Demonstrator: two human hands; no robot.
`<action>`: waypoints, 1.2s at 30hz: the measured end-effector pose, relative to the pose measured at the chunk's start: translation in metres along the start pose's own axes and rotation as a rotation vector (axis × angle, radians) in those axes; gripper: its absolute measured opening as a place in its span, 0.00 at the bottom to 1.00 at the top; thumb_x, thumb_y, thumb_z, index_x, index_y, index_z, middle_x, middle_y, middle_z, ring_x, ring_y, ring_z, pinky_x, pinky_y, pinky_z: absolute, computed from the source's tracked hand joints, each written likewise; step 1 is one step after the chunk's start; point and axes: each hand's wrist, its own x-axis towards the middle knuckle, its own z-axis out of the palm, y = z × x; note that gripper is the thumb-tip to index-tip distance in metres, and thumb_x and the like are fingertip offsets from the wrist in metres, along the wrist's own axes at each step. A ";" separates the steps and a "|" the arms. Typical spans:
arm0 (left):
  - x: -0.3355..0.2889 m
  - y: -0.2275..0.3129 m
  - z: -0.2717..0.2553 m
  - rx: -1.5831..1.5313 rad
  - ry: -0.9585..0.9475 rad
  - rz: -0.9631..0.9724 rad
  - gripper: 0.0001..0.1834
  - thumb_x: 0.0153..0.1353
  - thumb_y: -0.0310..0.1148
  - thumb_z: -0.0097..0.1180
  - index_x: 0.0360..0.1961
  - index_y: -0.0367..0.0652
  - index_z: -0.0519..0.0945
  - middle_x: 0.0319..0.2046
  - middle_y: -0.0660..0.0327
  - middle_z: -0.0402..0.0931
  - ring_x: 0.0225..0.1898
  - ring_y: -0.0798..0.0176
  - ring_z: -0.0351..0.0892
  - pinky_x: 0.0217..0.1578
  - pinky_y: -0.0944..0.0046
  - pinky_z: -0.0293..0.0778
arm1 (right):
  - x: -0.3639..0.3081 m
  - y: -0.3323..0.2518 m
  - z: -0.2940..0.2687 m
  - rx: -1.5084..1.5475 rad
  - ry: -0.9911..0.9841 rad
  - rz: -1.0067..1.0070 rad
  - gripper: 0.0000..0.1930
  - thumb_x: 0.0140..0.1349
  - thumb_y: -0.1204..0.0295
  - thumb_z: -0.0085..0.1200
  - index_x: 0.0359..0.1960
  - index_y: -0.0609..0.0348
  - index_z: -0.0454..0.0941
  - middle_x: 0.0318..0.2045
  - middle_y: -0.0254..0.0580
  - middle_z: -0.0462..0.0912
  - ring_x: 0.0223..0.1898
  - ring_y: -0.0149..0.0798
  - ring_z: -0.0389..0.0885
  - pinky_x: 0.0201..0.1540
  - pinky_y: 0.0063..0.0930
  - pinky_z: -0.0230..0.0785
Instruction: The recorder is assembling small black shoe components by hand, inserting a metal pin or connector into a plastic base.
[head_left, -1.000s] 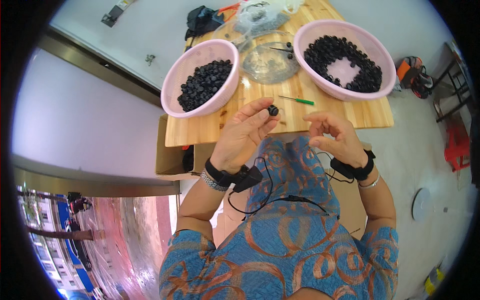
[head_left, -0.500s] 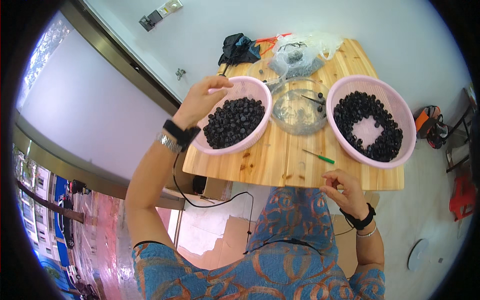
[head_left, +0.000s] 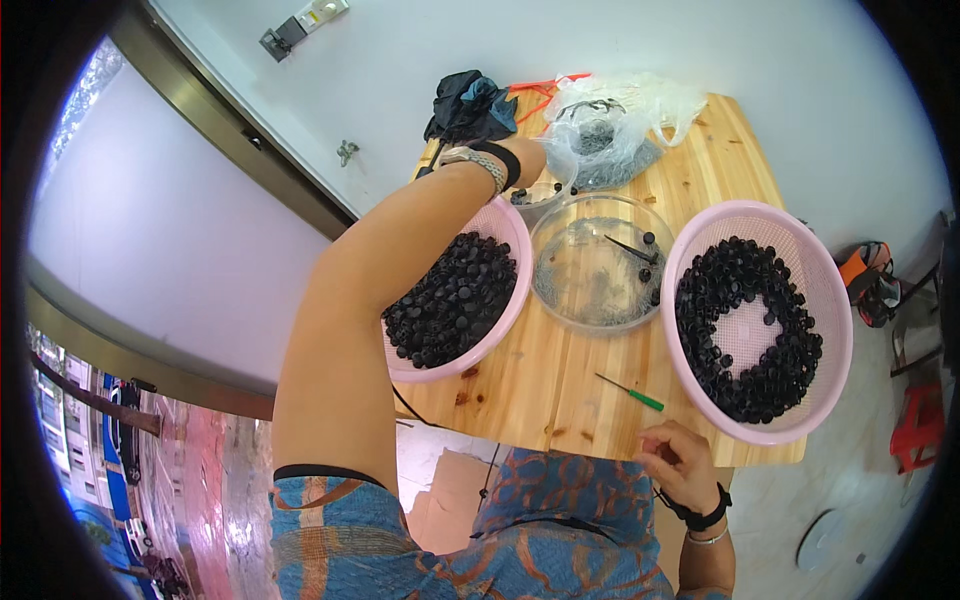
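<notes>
— Head view, left hand (head_left: 528, 160)?
— Stretched past the left pink basket (head_left: 505, 330) of black caps (head_left: 452, 300), beside a clear plastic bag (head_left: 610, 130); grip hidden, cannot tell.
— Right hand (head_left: 680, 462)?
— Fingers curled at the table edge (head_left: 600, 440), near a green screwdriver (head_left: 632, 392); holding anything — unclear.

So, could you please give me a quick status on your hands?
Left hand reaching past left basket. Right hand at table edge, loosely curled. Screwdriver nearby.

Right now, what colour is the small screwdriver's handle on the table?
Green, on the screwdriver, seen in the head view.
</notes>
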 end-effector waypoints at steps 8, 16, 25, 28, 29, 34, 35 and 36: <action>0.016 0.020 0.017 0.106 -0.082 -0.057 0.14 0.52 0.36 0.54 0.31 0.35 0.81 0.32 0.47 0.78 0.37 0.50 0.79 0.39 0.56 0.73 | 0.004 0.005 -0.005 -0.174 -0.044 -0.116 0.14 0.47 0.73 0.64 0.35 0.62 0.77 0.18 0.35 0.73 0.17 0.27 0.69 0.19 0.19 0.61; 0.027 0.017 0.028 0.080 -0.027 -0.057 0.13 0.50 0.36 0.54 0.29 0.34 0.81 0.32 0.46 0.78 0.37 0.48 0.78 0.39 0.56 0.73 | 0.005 0.004 -0.007 -0.199 -0.052 -0.174 0.12 0.46 0.74 0.64 0.32 0.63 0.76 0.17 0.35 0.72 0.16 0.28 0.68 0.19 0.20 0.60; -0.008 0.005 -0.007 -0.574 0.306 0.003 0.13 0.41 0.25 0.56 0.31 0.34 0.78 0.23 0.57 0.77 0.26 0.66 0.77 0.28 0.67 0.73 | 0.002 -0.019 -0.006 -0.344 -0.121 -0.245 0.12 0.50 0.71 0.61 0.35 0.60 0.75 0.20 0.37 0.71 0.19 0.34 0.71 0.21 0.25 0.63; -0.066 0.024 -0.021 -1.072 0.422 0.141 0.15 0.49 0.26 0.55 0.40 0.36 0.78 0.24 0.62 0.77 0.25 0.72 0.75 0.28 0.75 0.73 | 0.005 -0.055 -0.005 -0.458 -0.215 -0.401 0.11 0.50 0.72 0.60 0.35 0.60 0.75 0.20 0.39 0.71 0.21 0.39 0.72 0.21 0.28 0.63; -0.089 0.036 -0.029 -1.137 0.446 0.147 0.14 0.54 0.28 0.54 0.42 0.36 0.77 0.28 0.63 0.77 0.27 0.72 0.75 0.29 0.77 0.72 | 0.005 -0.071 -0.006 -0.566 -0.228 -0.437 0.10 0.49 0.72 0.59 0.32 0.59 0.73 0.21 0.40 0.71 0.23 0.43 0.73 0.22 0.32 0.64; -0.205 0.094 -0.034 -1.595 0.279 0.151 0.13 0.60 0.31 0.50 0.45 0.36 0.73 0.34 0.62 0.76 0.30 0.73 0.75 0.33 0.76 0.72 | 0.048 -0.125 -0.001 -1.024 -0.074 -0.581 0.07 0.49 0.71 0.56 0.28 0.57 0.71 0.25 0.42 0.71 0.26 0.46 0.74 0.27 0.37 0.67; -0.226 0.103 -0.030 -1.702 0.252 0.165 0.12 0.60 0.30 0.49 0.44 0.37 0.73 0.35 0.61 0.76 0.30 0.73 0.75 0.32 0.76 0.72 | 0.065 -0.130 0.002 -1.101 -0.057 -0.601 0.06 0.50 0.72 0.55 0.27 0.57 0.72 0.25 0.43 0.73 0.28 0.47 0.75 0.28 0.38 0.68; -0.244 0.112 -0.022 -1.774 0.237 0.205 0.11 0.60 0.29 0.49 0.43 0.37 0.72 0.36 0.58 0.76 0.30 0.71 0.75 0.30 0.75 0.73 | 0.083 -0.134 0.005 -1.183 -0.036 -0.615 0.05 0.50 0.72 0.54 0.27 0.58 0.73 0.26 0.45 0.75 0.29 0.48 0.76 0.30 0.39 0.68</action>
